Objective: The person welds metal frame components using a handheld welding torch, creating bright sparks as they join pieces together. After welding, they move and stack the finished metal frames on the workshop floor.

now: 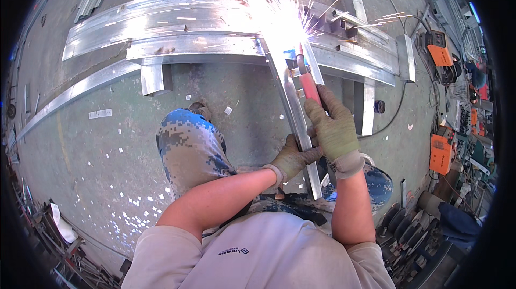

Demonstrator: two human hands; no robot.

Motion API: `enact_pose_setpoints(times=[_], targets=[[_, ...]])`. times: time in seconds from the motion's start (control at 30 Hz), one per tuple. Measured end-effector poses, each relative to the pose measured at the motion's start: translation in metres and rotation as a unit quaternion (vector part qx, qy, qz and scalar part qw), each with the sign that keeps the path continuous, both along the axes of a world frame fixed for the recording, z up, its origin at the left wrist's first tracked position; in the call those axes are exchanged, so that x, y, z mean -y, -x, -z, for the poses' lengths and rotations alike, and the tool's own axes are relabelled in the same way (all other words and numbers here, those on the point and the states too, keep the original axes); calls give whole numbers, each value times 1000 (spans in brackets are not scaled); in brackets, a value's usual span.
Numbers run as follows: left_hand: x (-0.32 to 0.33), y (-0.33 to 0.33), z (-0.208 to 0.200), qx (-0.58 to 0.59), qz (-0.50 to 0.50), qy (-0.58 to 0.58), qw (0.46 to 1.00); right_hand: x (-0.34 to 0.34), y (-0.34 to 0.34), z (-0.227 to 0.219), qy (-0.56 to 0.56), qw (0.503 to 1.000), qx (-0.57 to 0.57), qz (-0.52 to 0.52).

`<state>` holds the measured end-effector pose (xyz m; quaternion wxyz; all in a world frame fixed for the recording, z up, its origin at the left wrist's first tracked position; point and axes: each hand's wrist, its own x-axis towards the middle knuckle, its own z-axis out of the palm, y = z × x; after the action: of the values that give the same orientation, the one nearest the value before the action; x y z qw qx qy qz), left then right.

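Arc is lit over the beam bench [196,46], so we judge this joint under way, not finished. Glare hides the weld zone, so we can't tell which seams are done; finishing this bead looks left.

Our right hand [336,125] is wrapped around the welding torch [309,87], tip at the bench's near edge. Our left hand [293,160] is closed around the left metal rail [294,105], which crosses the bench and sticks out toward us.

Count: two gloved hands, one torch, two rails side by side across the bench, two orange machines [440,52] [442,152] right of it.
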<state>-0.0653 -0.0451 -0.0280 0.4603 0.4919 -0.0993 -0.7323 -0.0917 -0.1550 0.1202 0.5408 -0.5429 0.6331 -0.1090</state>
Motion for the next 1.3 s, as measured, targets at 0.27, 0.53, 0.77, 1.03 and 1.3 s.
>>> enact_pose_setpoints(times=[0.27, 0.53, 0.77, 1.03, 1.3], targets=[[3, -2, -2, 17, 52, -38, 998, -1, 4, -2, 26, 999, -15, -31], [0, 2, 2, 2, 18, -28, 999, -1, 4, -1, 2, 1000, -2, -2], [3, 0, -5, -58, -12, -15, 998, 6, 5, -2, -11, 1000, -10, -13], [1, -1, -1, -12, 21, -14, 1000, -2, 8, 1, 22, 1000, 10, -10], [2, -6, -6, 5, 54, -41, 998, -2, 6, -2, 9, 1000, -1, -4]])
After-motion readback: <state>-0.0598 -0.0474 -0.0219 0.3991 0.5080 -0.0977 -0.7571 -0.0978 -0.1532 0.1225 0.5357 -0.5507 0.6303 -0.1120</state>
